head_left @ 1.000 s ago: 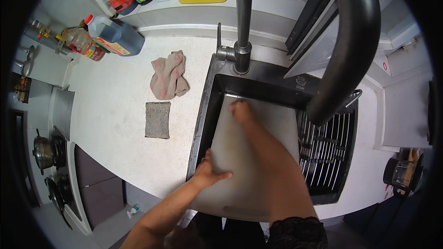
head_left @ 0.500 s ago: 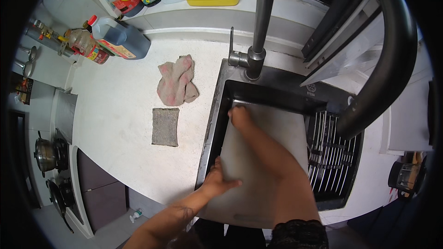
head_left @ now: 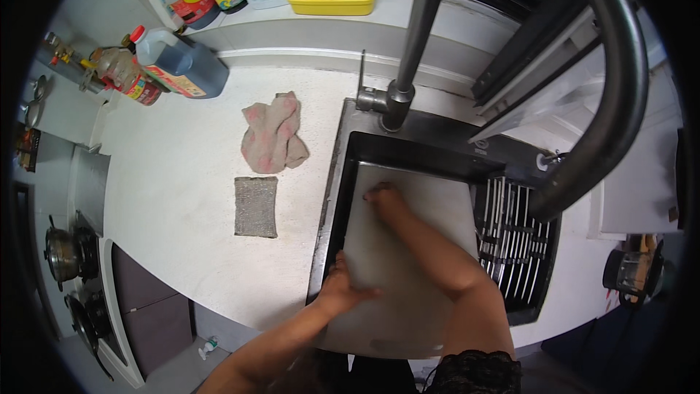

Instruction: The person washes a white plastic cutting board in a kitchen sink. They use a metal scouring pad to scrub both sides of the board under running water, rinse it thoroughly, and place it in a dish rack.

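Note:
A large pale grey cutting board (head_left: 408, 306) lies in the black sink (head_left: 408, 147), its near end reaching the front edge. My left hand (head_left: 343, 290) grips the board's left edge, thumb flat on top and fingers over the side. Close to the far left corner, my right hand (head_left: 384, 197) rests on the board's surface with its fingers curled in. Whatever those fingers may hold is hidden beneath them. On the white counter to the left lie a crumpled beige-pink cloth (head_left: 274, 135) and a flat grey scouring pad (head_left: 256, 207).
A dark faucet (head_left: 396, 106) rises behind the sink and arches over its right side. A metal drying rack (head_left: 514, 241) occupies the sink's right part. Bottles and a yellow tub (head_left: 332, 4) line the back ledge; a large dark jug (head_left: 182, 66) stands on the counter.
My right hand has shifted a little rightward, inward from the board's left edge. My left hand keeps its grip. The whole view has moved slightly.

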`<control>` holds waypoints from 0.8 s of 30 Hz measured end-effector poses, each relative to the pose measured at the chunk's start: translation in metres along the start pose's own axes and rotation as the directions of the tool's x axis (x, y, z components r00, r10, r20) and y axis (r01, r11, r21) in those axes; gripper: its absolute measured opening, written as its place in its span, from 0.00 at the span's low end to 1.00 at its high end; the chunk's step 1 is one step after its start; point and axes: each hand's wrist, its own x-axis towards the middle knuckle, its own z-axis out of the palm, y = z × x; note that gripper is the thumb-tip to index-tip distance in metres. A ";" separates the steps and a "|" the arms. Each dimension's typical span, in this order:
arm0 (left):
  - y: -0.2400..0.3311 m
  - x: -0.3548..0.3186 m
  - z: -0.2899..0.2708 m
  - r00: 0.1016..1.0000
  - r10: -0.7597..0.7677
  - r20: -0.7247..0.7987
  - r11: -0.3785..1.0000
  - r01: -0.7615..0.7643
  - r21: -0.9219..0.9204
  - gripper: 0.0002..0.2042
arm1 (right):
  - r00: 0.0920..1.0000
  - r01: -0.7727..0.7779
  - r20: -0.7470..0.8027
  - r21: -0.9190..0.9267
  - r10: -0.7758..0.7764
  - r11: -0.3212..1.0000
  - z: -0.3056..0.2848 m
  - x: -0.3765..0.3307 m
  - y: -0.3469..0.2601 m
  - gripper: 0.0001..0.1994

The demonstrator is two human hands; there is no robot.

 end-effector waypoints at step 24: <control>0.006 0.001 0.000 0.982 -0.190 0.019 0.935 0.187 -0.302 0.42 | 0.979 -0.202 0.019 0.052 0.201 0.978 -0.079 -0.118 -0.009 0.06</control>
